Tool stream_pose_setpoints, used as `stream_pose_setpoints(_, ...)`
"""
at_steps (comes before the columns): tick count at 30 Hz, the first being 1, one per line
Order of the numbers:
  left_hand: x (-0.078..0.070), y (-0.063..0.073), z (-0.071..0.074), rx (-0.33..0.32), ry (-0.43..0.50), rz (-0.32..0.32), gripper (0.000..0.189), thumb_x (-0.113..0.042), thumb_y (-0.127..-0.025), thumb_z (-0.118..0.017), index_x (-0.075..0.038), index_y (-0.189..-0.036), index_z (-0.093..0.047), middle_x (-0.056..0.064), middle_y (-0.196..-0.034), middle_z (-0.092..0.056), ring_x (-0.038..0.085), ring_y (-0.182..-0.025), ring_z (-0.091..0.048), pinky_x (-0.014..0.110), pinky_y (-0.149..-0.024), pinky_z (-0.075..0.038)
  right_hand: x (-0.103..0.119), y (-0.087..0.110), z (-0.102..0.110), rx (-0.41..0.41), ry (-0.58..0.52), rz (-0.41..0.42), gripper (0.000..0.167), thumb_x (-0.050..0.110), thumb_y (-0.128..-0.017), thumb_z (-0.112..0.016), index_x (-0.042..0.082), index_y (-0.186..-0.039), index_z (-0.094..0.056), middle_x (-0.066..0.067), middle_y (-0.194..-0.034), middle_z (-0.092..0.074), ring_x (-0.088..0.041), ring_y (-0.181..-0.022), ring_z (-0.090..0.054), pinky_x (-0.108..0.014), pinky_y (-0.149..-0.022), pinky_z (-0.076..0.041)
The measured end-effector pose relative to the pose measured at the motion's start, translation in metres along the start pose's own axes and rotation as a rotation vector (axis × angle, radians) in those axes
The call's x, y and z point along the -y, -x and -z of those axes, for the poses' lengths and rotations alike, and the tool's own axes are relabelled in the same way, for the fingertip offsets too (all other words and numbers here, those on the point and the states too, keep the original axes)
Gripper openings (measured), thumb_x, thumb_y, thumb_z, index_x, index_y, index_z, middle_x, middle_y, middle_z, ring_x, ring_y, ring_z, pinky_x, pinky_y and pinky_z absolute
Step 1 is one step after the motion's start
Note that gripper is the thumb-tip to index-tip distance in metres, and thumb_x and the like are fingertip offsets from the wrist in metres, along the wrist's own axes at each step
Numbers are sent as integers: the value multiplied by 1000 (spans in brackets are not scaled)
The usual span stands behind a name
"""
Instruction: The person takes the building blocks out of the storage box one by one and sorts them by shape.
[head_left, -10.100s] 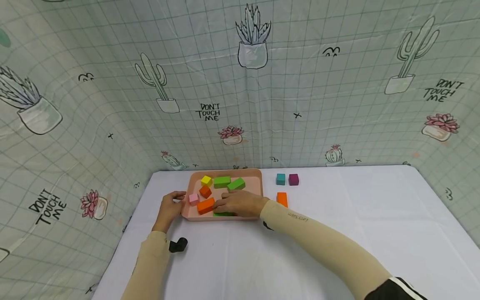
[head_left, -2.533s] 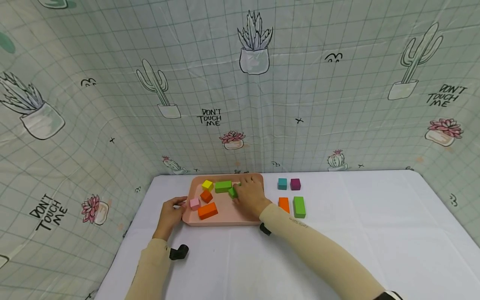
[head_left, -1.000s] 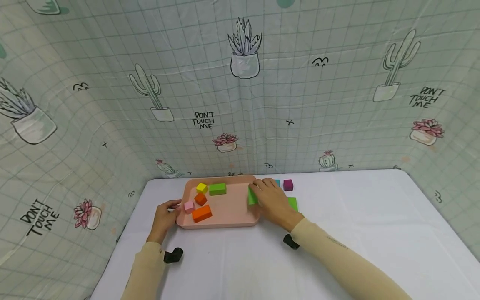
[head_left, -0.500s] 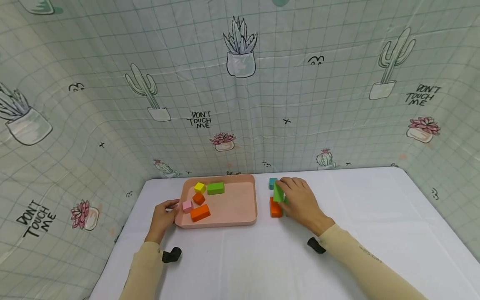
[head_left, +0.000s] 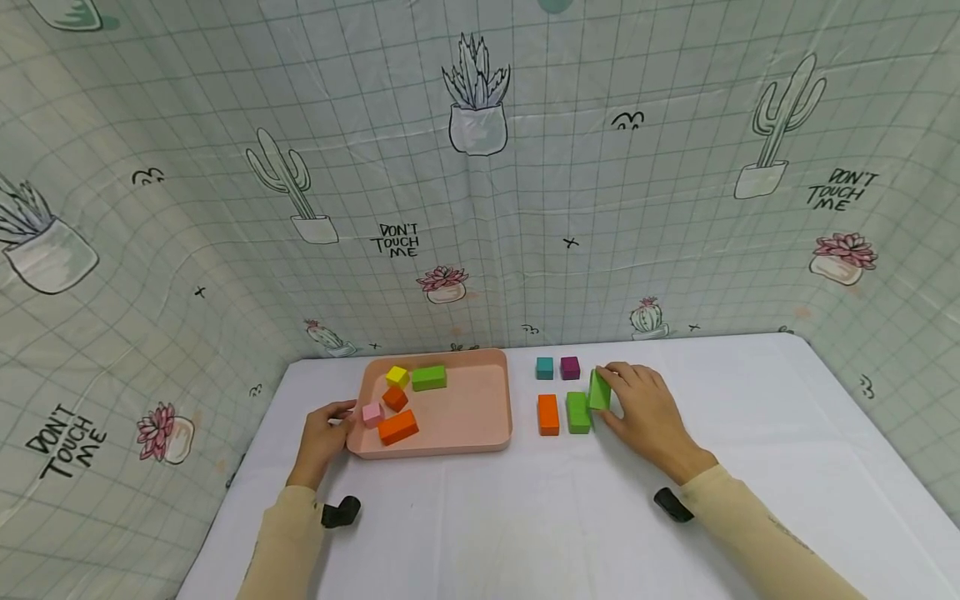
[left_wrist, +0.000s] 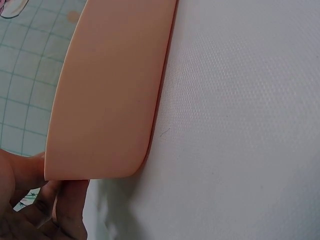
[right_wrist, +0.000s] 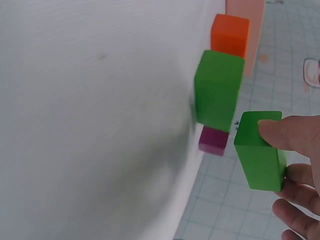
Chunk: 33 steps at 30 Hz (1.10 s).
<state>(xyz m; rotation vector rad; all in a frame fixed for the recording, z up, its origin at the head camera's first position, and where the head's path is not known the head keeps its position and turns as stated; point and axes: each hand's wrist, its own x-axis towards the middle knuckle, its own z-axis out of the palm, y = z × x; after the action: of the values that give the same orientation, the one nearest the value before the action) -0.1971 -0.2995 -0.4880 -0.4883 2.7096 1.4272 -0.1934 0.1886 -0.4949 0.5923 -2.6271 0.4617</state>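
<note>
My right hand (head_left: 647,414) pinches a green block (head_left: 599,390) by its two ends, thumb on the near one, as the right wrist view shows too. That block (right_wrist: 261,151) is tilted and stands just right of a second green block (head_left: 578,412), which lies on the table beside an orange block (head_left: 548,415). Behind them are a teal cube (head_left: 544,368) and a purple cube (head_left: 570,368). My left hand (head_left: 322,440) grips the left edge of the pink tray (head_left: 480,446); in the left wrist view its thumb and fingers hold the tray end.
Inside the tray, toward its left, lie a yellow cube (head_left: 397,377), a green block (head_left: 429,377), a small orange cube (head_left: 395,397), a pink cube (head_left: 372,415) and a larger orange block (head_left: 398,427). A patterned cloth (head_left: 570,283) hangs behind the white table (head_left: 480,533).
My right hand has taken a green block out of the tray and carried it right, past the orange and green blocks on the table. My left hand stays at the tray's edge.
</note>
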Motion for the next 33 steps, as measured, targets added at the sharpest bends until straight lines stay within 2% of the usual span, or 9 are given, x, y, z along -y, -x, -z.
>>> stream_pose_setpoints(4, 1, -1, 0, -2, -10, -9, 37, -2, -104, -53, 10, -137, -62, 31, -126, -59, 25, -87, -52, 21, -66, -49, -9, 9, -2, 15, -13, -16, 60, 8, -77, -89, -5, -131, -67, -21, -125, -67, -45, -116, -59, -60, -106, -43)
stream_pose_setpoints(12, 2, -1, 0, -2, 3, -8, 37, -2, -104, -53, 10, -138, -62, 30, -125, -58, 25, -88, -52, 21, -66, -49, -17, 18, -7, 100, -45, -44, 60, 8, -78, -90, -6, -131, -68, -21, -128, -67, -43, -116, -61, -61, -104, -45)
stream_pose_setpoints(19, 1, 0, 0, -6, 10, -15, 37, -2, -104, -53, 10, -137, -62, 30, -124, -59, 24, -86, -51, 21, -65, -48, -16, 18, -7, 147, -77, -17, 60, 9, -78, -91, -5, -132, -67, -20, -130, -67, -41, -116, -61, -60, -105, -45)
stream_pose_setpoints(25, 1, 0, 0, -17, 13, -31, 35, 0, -104, -54, 11, -136, -63, 30, -122, -60, 23, -85, -51, 20, -63, -47, -17, 14, -4, 226, -87, -8, 57, 11, -84, -87, -4, -135, -66, -19, -133, -65, -40, -120, -60, -62, -110, -41)
stream_pose_setpoints(33, 0, 0, 0, -9, 6, -3, 36, -2, -105, -54, 9, -138, -62, 30, -126, -59, 26, -89, -52, 21, -67, -48, -21, 11, -4, 295, -90, 2, 58, 14, -87, -86, -4, -138, -64, -19, -136, -65, -41, -123, -58, -63, -112, -39)
